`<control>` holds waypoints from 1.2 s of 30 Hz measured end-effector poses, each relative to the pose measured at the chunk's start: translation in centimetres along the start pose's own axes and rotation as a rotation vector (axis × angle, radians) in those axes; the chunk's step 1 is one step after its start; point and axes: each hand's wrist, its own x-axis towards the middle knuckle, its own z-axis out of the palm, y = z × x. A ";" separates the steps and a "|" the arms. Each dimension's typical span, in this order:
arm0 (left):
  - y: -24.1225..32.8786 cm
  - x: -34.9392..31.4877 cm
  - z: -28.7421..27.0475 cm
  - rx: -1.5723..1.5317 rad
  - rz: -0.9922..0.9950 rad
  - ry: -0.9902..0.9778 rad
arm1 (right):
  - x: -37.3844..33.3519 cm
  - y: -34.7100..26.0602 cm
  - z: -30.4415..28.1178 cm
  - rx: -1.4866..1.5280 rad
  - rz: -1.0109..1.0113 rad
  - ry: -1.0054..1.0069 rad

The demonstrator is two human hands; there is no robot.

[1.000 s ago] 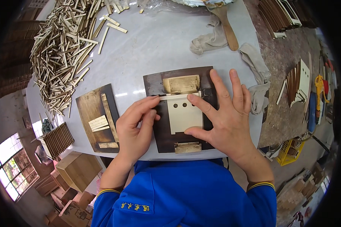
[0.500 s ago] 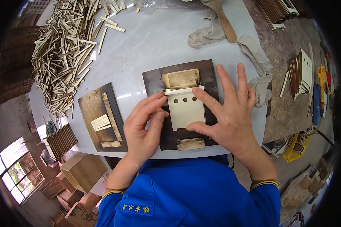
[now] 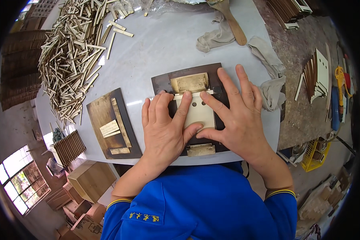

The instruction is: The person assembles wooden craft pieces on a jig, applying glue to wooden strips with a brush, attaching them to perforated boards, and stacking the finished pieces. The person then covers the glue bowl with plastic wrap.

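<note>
A pale flat panel (image 3: 200, 116) with a row of round holes lies on a dark board (image 3: 159, 83). Along its far edge runs a thin pale strip (image 3: 195, 94). One wooden block (image 3: 190, 83) sits on the board beyond the strip, and another block (image 3: 201, 150) sits at the near end. My left hand (image 3: 164, 126) is open, its index fingertip on the strip and its thumb on the panel, covering the panel's left side. My right hand (image 3: 242, 116) spreads its fingers, the index fingertip at the strip and the thumb by the panel's near right part.
At left, a second dark board (image 3: 100, 106) carries several short pale strips (image 3: 110, 129). A large heap of loose strips (image 3: 70, 60) covers the far left. Beyond lie a wooden-handled brush (image 3: 237, 30) and grey cloths (image 3: 216, 39). Stacked holed panels (image 3: 318, 74) stand on the right.
My left hand has moved from the panel's left edge onto it, index finger now stretched to the strip. My right hand stays in nearly the same place.
</note>
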 end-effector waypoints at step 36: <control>-12.9 -12.9 -5.3 -0.299 -0.833 0.367 | 1.4 -11.6 6.2 0.340 -0.398 -0.241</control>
